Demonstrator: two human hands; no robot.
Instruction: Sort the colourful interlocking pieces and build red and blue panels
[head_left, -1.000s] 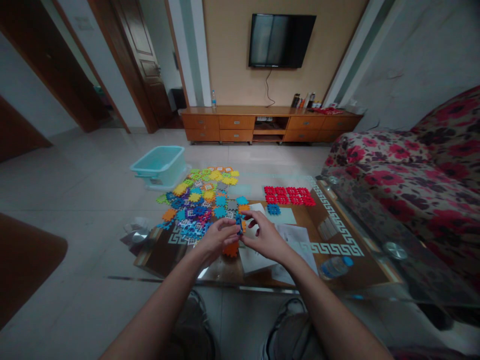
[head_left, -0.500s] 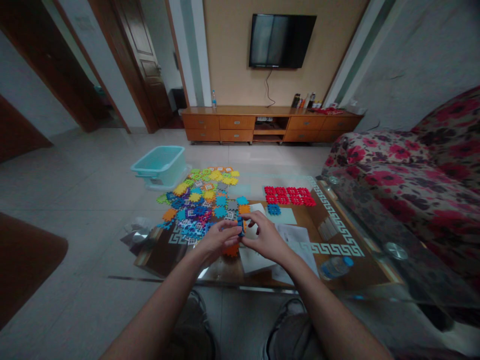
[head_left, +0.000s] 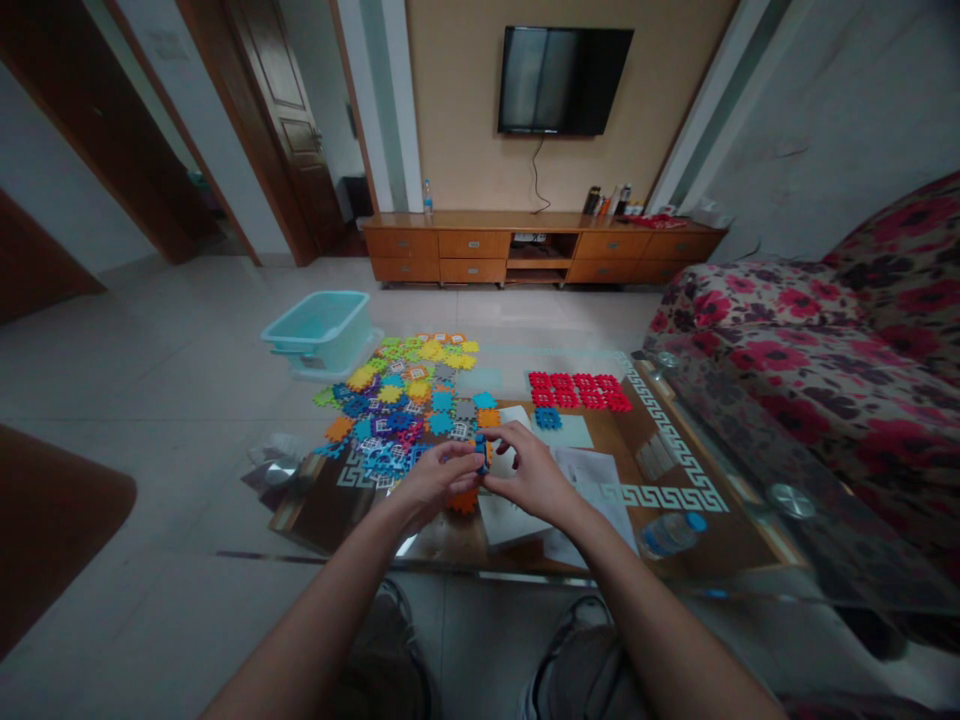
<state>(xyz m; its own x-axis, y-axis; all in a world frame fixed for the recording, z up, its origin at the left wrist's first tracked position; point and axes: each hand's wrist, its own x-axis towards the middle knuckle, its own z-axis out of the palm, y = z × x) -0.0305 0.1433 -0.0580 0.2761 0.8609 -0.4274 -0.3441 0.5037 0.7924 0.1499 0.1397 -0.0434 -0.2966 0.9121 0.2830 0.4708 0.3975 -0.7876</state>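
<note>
My left hand [head_left: 431, 480] and my right hand [head_left: 529, 470] meet over the near part of a glass-topped table [head_left: 675, 460]. Both pinch a small dark blue interlocking tile [head_left: 480, 452] between their fingertips. An orange tile [head_left: 463, 498] shows just under my left fingers. A heap of several coloured interlocking tiles [head_left: 401, 400] lies just beyond my hands on the left. A row of joined red tiles [head_left: 577, 390] lies further back, with one blue tile [head_left: 547, 418] in front of it.
White papers [head_left: 577, 470] lie under and right of my hands. A plastic water bottle [head_left: 671, 533] lies at the near right. A teal plastic tub [head_left: 319, 330] stands on the floor beyond the table. A flowered sofa [head_left: 825, 340] runs along the right.
My hands have barely moved. The fingers have closed slightly tighter together around the small blue tile.
</note>
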